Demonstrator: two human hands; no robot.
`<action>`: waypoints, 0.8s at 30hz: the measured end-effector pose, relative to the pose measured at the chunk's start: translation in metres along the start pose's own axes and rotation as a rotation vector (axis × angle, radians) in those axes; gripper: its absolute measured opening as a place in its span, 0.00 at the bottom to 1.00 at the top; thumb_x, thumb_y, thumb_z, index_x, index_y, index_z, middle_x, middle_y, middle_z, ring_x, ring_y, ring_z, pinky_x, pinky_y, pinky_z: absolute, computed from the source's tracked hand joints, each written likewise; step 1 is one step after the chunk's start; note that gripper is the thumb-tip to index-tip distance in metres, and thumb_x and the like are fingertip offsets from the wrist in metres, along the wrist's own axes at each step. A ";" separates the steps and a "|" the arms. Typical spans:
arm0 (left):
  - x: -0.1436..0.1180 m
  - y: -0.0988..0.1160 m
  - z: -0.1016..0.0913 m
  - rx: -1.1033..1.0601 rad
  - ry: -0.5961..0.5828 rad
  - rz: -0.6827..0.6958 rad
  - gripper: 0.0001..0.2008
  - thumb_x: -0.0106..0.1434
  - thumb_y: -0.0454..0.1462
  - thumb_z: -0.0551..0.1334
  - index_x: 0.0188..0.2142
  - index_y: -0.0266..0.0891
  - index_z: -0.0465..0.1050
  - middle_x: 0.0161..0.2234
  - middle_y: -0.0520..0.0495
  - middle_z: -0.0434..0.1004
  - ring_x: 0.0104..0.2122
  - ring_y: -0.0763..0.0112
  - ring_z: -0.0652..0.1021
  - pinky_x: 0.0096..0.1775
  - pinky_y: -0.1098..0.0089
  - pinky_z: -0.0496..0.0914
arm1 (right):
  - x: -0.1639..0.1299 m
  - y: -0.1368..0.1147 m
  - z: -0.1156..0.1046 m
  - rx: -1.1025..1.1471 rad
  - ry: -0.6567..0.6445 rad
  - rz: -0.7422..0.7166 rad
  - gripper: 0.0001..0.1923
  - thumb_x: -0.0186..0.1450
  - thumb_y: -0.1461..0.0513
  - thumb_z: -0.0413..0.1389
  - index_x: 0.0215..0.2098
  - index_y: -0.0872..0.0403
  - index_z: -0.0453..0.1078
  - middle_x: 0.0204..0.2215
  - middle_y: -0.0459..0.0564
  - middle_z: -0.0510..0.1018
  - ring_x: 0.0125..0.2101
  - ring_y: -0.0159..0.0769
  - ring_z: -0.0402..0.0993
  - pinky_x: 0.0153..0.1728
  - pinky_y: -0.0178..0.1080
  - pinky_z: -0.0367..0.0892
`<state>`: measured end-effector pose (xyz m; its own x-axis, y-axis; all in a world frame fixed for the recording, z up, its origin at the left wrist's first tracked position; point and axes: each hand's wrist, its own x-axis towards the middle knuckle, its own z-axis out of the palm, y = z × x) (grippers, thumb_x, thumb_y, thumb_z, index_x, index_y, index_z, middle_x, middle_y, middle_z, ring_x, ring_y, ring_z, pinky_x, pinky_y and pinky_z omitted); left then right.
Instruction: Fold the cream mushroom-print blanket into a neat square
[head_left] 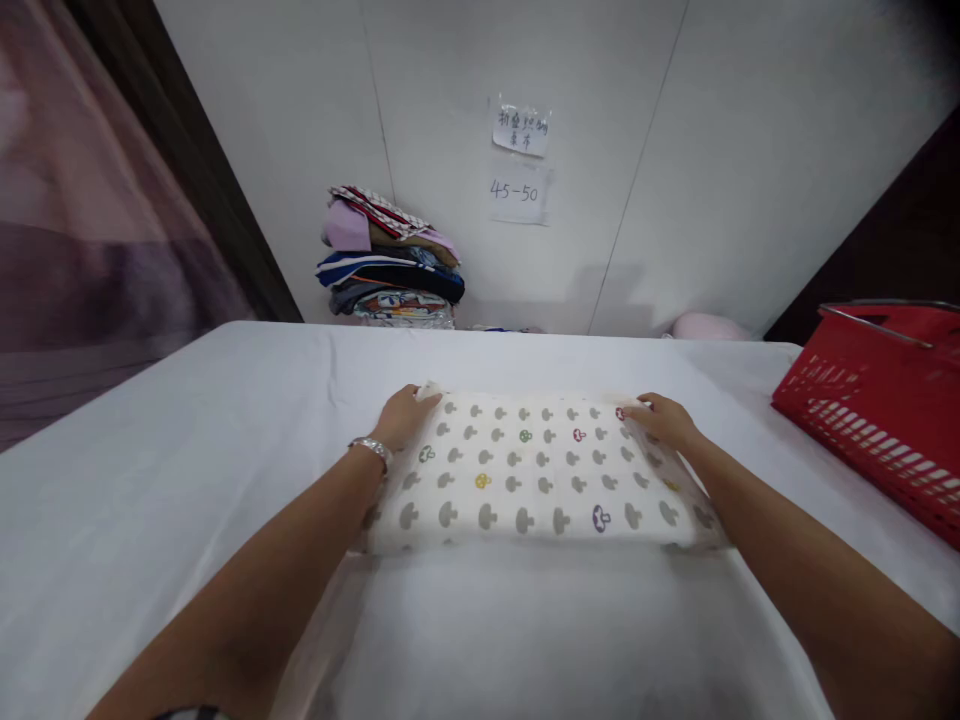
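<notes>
A patterned cloth (pixel 536 465), pale with grey mushroom prints and a few coloured ones, is spread in a wide band across the middle of the white-covered table (pixel 187 450). Its far left corner is held by the left hand (pixel 405 415), which is marked by a bracelet (pixel 373 449) at the wrist; its far right corner is held by the right hand (pixel 667 420). At both corners a narrow grip is made, with the cloth pinched between thumb and fingers.

The cloth is judged to be only partway handled: it is drawn fairly flat and smooth across the middle, but neither corner is released and no compact shape is yet reached. Whether several layers are doubled beneath cannot be told, nor whether the pale expanse on the near side belongs to the cloth or to the table covering.

At the far left, a pile of folded fabrics (pixel 394 265) is stacked by the wall, well apart from the cloth. At the right, a red basket (pixel 885 410) is seen.
</notes>
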<state>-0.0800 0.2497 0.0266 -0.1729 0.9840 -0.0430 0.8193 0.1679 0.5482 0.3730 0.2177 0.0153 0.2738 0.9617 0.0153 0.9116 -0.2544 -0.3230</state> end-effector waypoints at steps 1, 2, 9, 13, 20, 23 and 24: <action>-0.003 -0.003 -0.005 -0.041 -0.028 -0.023 0.25 0.57 0.50 0.58 0.46 0.34 0.70 0.45 0.37 0.75 0.43 0.57 0.76 0.39 0.67 0.68 | -0.004 0.005 -0.002 0.006 -0.017 0.004 0.29 0.58 0.46 0.53 0.51 0.55 0.68 0.43 0.55 0.77 0.40 0.44 0.74 0.38 0.38 0.66; -0.008 -0.007 -0.011 -0.088 -0.057 -0.048 0.27 0.55 0.51 0.60 0.48 0.34 0.69 0.46 0.37 0.75 0.43 0.57 0.76 0.39 0.67 0.69 | -0.008 0.010 -0.004 0.016 -0.032 0.011 0.29 0.58 0.46 0.54 0.52 0.54 0.68 0.42 0.55 0.77 0.40 0.44 0.74 0.38 0.39 0.66; -0.062 -0.044 -0.040 -0.291 -0.261 -0.198 0.32 0.51 0.55 0.63 0.50 0.38 0.70 0.49 0.38 0.73 0.44 0.56 0.76 0.37 0.66 0.72 | -0.068 0.025 -0.019 0.354 -0.225 0.227 0.31 0.59 0.50 0.55 0.58 0.55 0.62 0.41 0.58 0.77 0.36 0.44 0.76 0.38 0.42 0.70; -0.097 -0.052 -0.032 -0.227 -0.185 -0.181 0.33 0.53 0.55 0.60 0.52 0.38 0.68 0.47 0.38 0.75 0.41 0.55 0.77 0.39 0.63 0.72 | -0.096 0.036 -0.011 0.303 -0.163 0.211 0.34 0.58 0.48 0.55 0.59 0.55 0.61 0.43 0.59 0.76 0.39 0.46 0.75 0.41 0.45 0.69; -0.127 -0.040 -0.016 -0.022 0.013 -0.046 0.27 0.61 0.50 0.53 0.55 0.39 0.63 0.40 0.41 0.77 0.40 0.58 0.77 0.40 0.64 0.69 | -0.111 0.049 0.001 0.074 -0.021 0.054 0.33 0.63 0.49 0.48 0.62 0.55 0.55 0.49 0.58 0.74 0.47 0.49 0.71 0.47 0.46 0.65; -0.135 -0.040 -0.020 -0.074 -0.025 -0.047 0.27 0.61 0.51 0.53 0.55 0.39 0.63 0.36 0.44 0.77 0.34 0.61 0.77 0.35 0.67 0.68 | -0.111 0.052 -0.003 0.072 -0.013 0.070 0.32 0.63 0.49 0.48 0.60 0.55 0.58 0.48 0.58 0.74 0.48 0.47 0.71 0.47 0.44 0.65; -0.137 -0.041 -0.020 -0.060 -0.024 -0.046 0.27 0.61 0.51 0.53 0.55 0.39 0.64 0.35 0.44 0.77 0.34 0.61 0.77 0.34 0.67 0.68 | -0.112 0.053 -0.003 0.073 -0.027 0.069 0.31 0.63 0.48 0.48 0.60 0.55 0.59 0.48 0.58 0.74 0.48 0.48 0.70 0.47 0.43 0.64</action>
<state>-0.1008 0.1065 0.0267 -0.1959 0.9766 -0.0883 0.7765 0.2095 0.5943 0.3912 0.0962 -0.0005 0.3254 0.9449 -0.0346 0.8659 -0.3125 -0.3906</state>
